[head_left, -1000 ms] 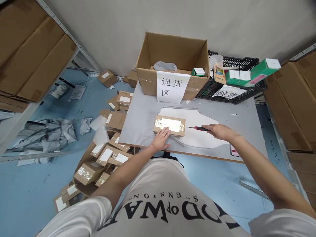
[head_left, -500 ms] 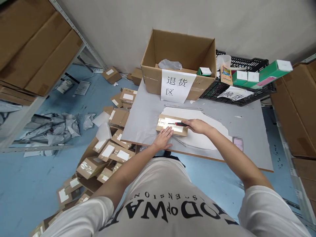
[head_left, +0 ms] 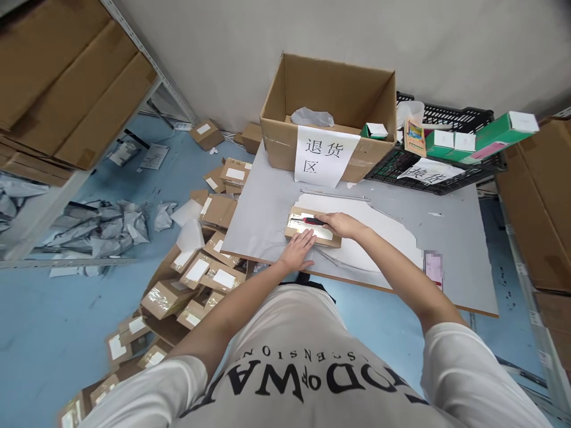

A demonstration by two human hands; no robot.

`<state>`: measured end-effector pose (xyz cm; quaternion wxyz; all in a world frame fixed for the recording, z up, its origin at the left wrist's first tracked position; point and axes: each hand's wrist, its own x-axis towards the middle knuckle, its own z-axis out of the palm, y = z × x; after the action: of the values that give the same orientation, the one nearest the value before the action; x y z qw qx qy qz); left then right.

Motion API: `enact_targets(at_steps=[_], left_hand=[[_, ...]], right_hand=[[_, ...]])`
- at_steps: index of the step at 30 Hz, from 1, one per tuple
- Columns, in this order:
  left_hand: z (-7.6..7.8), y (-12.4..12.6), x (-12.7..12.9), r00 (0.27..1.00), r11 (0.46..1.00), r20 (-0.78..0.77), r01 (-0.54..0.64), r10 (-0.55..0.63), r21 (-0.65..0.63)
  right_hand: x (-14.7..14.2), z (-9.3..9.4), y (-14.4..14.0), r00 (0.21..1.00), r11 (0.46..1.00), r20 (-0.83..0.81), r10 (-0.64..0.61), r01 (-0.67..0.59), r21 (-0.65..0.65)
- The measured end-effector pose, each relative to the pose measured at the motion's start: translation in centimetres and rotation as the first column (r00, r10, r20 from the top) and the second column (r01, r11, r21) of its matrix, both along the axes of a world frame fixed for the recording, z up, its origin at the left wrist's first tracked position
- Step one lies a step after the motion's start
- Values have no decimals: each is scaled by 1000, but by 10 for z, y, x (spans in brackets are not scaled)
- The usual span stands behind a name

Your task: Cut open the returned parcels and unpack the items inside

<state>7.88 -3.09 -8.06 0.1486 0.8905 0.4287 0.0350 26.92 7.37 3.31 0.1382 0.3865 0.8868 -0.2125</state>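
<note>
A small taped cardboard box [head_left: 333, 242] with a white label lies on the grey table [head_left: 250, 208], partly over a white sheet [head_left: 379, 238]. My right hand [head_left: 339, 225] is closed round the red and black handle of a slim knife [head_left: 313, 221]. Its thin blade points left over the taped top of the box; whether it touches the tape I cannot tell. My left hand [head_left: 298, 249] rests with fingers stretched out on the front left part of the same box, holding nothing.
Behind stands a large open carton [head_left: 330, 89] with a paper sign. Beside it, a black crate [head_left: 459, 116] holds green boxes [head_left: 504, 137]. A pinkish card [head_left: 433, 267] lies at the table's right. Many small parcels [head_left: 196, 270] crowd the floor left, near a shelf [head_left: 75, 184].
My right hand has drawn the knife left along the top of the box. My left hand stays in place on the box. The view has shifted slightly.
</note>
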Motion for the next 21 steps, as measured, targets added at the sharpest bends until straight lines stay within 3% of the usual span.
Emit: enact_targets(at_steps=[6,21], left_hand=[[-1,1,0,1000,1000,7,2,-2,3],[1,0,-1,1000,1000,6,0,0,-21]], right_hand=[[-9,-6,3,1000,1000,0,26,-26,4],[-9,3,4,975,996,204,91,-93,-1]])
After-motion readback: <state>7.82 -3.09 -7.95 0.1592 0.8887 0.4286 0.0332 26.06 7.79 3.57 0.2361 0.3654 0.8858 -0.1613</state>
